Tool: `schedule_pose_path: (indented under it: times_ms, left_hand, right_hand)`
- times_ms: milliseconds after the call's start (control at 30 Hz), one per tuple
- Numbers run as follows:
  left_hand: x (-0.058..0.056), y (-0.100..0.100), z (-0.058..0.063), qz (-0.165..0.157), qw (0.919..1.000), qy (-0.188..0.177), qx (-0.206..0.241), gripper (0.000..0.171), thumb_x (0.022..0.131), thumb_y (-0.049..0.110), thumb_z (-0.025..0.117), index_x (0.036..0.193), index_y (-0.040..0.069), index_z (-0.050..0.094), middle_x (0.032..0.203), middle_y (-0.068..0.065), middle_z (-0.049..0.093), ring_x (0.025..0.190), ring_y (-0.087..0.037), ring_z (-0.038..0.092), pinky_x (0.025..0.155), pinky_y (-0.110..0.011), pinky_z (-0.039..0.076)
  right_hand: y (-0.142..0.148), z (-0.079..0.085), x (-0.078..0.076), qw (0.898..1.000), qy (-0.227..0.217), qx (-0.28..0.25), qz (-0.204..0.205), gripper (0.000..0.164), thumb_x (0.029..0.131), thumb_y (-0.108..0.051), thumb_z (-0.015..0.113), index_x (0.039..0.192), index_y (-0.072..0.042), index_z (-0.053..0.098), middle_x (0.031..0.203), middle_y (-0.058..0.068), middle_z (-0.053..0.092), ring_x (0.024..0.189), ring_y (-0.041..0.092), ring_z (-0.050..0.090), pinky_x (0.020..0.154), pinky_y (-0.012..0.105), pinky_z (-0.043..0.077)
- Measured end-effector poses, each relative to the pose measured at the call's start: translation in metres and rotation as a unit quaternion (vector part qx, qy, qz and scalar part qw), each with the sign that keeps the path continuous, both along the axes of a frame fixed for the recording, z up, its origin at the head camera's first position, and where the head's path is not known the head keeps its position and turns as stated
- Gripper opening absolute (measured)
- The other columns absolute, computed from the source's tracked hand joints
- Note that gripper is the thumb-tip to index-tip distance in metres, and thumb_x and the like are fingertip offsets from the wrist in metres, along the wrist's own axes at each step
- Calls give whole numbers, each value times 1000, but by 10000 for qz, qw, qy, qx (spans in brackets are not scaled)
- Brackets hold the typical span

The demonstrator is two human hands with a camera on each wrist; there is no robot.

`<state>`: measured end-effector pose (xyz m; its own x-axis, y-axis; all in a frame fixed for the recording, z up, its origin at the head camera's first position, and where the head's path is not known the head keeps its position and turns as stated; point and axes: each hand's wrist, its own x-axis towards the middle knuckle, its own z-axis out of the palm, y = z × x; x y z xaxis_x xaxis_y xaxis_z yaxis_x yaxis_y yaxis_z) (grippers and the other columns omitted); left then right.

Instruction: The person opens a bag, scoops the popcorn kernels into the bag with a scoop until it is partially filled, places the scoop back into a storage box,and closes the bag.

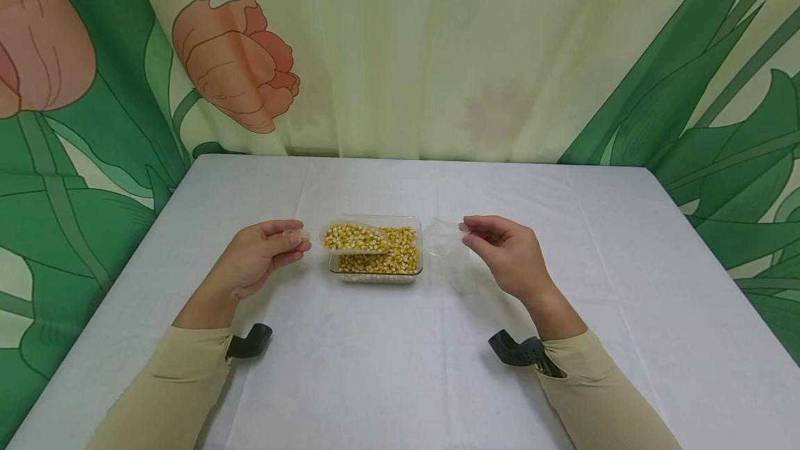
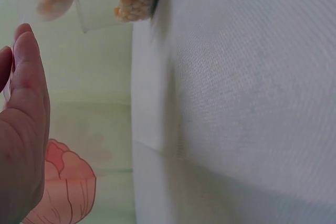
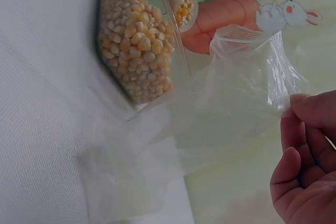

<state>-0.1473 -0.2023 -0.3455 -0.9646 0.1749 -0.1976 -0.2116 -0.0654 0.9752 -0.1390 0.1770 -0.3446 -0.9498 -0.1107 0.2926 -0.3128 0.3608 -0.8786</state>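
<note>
My left hand [image 1: 265, 255] pinches the handle end of a translucent scoop [image 1: 325, 245], left of the container. Yellow and white corn kernels [image 1: 353, 236] fill the scoop, which hovers over the left part of a clear rectangular container [image 1: 409, 221]. More corn kernels [image 3: 139, 40] lie heaped inside that container. On the other side, my right hand [image 1: 509, 255] pinches a thin clear plastic bag [image 3: 236, 93] by its upper edge between thumb and fingers. The bag hangs down beside the container's right side; I cannot tell how wide its mouth is. In the left wrist view, the left hand [image 2: 23, 119] is partly cut off.
A white cloth [image 1: 375, 367] covers the table. Behind it hangs a pale curtain [image 1: 400, 54] printed with flowers, leaves and a rabbit. A black wrist mount [image 1: 250, 341] juts from the left sleeve, and another black mount [image 1: 515, 349] from the right.
</note>
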Motion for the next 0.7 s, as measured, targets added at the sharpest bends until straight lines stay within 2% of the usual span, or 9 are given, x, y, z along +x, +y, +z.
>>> schedule_pose_path:
  times_ms: [300, 700]
  left_hand:
    - [1, 2, 2, -27, 9999, 75, 89, 46, 101, 1, 56, 138, -19, 36, 96, 0, 71, 88, -8, 70, 84, -23, 56]
    - [-1, 12, 8, -66, 9998, 110, 162, 48, 102, 2, 56, 140, -19, 35, 98, -1, 71, 89, -8, 70, 85, -24, 56]
  right_hand:
    - [-2, 0, 0, 10000, 1, 19, 6, 26, 91, 6, 70, 116, 8, 69, 107, 19, 72, 92, 4, 65, 81, 17, 54]
    - [-6, -1, -1, 10000, -48, 31, 70, 25, 90, 5, 70, 115, 8, 70, 106, 19, 72, 90, 2, 64, 81, 17, 55]
